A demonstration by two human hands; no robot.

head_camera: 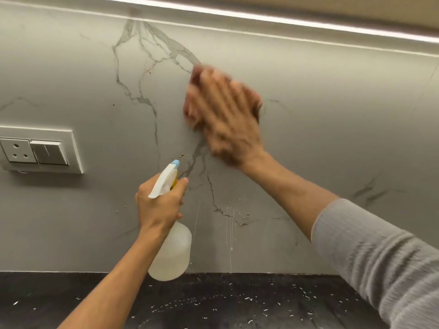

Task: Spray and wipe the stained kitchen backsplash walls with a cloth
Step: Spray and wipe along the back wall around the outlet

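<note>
Backsplash [71,67]: grey slab with dark veins, spreading above and to the right of the socket [40,150]. A light strip [261,17] runs along its top.
Socket: white plate with one outlet and a rocker switch. Its left end is cut off by the frame.
Right hand [228,115]: up and to the right of the socket, laid flat with fingers spread and straight, pressing the cloth to the wall. It is heavily blurred, so the fingertips and thumb are hard to make out.
Cloth [192,100]: pinkish and mostly hidden under the right hand. Only its left and upper edges show, smeared, and its folds cannot be told.
Left hand [159,205]: below and right of the socket, curled tight round the bottle's neck. The fingers cover the trigger.
Bottle [172,252]: translucent white, with a white head and a blue nozzle [176,163] aimed up at the wall. Its base overlaps the counter's back edge in view, and contact cannot be told.
Stains [183,154]: small brown specks just right of the socket's level, near the nozzle. More sit higher on the veins, too small to read.
Drips [230,233]: pale runs, down and right of the socket, reaching the counter.
Counter [213,305]: black with white flecks, cut off at the bottom.
Sleeve [380,257]: grey, ribbed, on the right forearm, running out of frame.
</note>
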